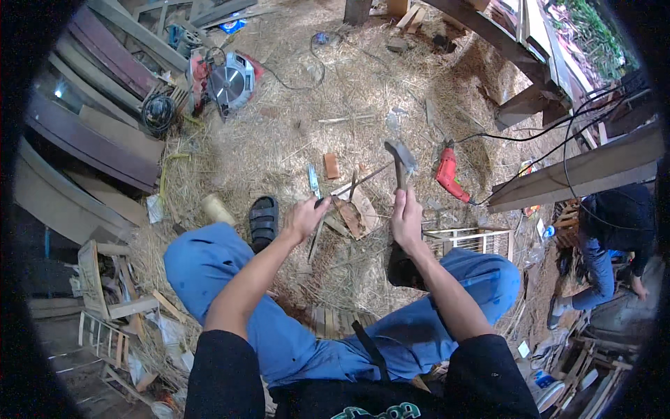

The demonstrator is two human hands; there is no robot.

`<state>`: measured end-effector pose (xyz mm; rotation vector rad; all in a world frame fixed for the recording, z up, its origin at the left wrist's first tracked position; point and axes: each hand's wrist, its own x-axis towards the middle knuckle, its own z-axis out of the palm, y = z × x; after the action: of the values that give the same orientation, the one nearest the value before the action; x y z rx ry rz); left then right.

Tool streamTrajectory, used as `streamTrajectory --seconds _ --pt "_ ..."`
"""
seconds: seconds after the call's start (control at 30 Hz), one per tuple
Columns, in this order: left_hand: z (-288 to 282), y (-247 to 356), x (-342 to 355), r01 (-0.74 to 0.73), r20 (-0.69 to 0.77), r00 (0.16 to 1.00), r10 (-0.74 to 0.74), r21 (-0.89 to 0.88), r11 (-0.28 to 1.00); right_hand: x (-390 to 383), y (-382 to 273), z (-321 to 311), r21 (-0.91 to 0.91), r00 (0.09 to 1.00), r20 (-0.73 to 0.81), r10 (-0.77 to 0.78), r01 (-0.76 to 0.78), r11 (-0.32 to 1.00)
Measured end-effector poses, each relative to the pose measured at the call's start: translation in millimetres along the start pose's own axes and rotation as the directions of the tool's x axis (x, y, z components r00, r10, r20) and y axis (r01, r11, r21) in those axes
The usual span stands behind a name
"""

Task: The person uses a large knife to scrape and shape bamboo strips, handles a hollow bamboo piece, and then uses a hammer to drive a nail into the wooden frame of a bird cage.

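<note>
My right hand [407,213] is closed around the wooden handle of a hammer [400,157], its metal head raised. My left hand [306,218] grips a slim dark-handled tool [324,202]; a thin shaft slants up and right near it, but its tip's exact kind is unclear. Between my hands, a brown piece of wood [351,222] lies on a pale, rounded wooden slab [370,209] on the ground. Just beyond my left hand is a blue-and-silver narrow tool [313,180]. A small reddish-brown block [331,166] lies farther off.
Straw covers the ground. A red drill [450,174] with a cord lies to the right, and a circular saw [227,80] stands far left. Planks [91,146] line the left side. A slatted wooden frame [474,241] is by my right knee. Another person [607,244] crouches far right.
</note>
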<state>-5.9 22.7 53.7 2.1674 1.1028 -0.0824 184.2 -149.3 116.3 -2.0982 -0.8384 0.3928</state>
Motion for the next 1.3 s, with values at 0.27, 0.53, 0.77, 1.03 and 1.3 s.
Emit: streamTrajectory --seconds 0.27,0.53,0.77,1.03,1.3 --pt "0.2 -8.2 15.2 0.052 0.015 0.999 -0.052 -0.067 0.996 -6.3 21.0 5.5 -0.377 0.955 0.229 0.189 -0.092 0.922" --pt "0.4 2.9 12.9 0.046 0.046 0.998 -0.045 -0.027 0.999 0.3 46.1 9.7 -0.123 0.999 0.031 0.016 -0.012 0.992" --pt "17.7 -4.9 22.4 0.042 -0.022 0.999 -0.042 -0.025 0.999 4.4 37.9 14.6 -0.247 0.977 0.182 0.108 -0.061 0.967" --pt "10.3 20.5 14.4 -0.023 0.053 0.998 0.027 -0.066 0.998 13.4 62.8 29.6 -0.262 0.992 0.124 0.013 0.02 0.965" --pt "10.8 7.5 6.5 0.016 0.09 0.996 -0.011 -0.051 0.999 13.2 -17.5 1.5 0.143 0.989 -0.137 0.064 -0.044 0.989"
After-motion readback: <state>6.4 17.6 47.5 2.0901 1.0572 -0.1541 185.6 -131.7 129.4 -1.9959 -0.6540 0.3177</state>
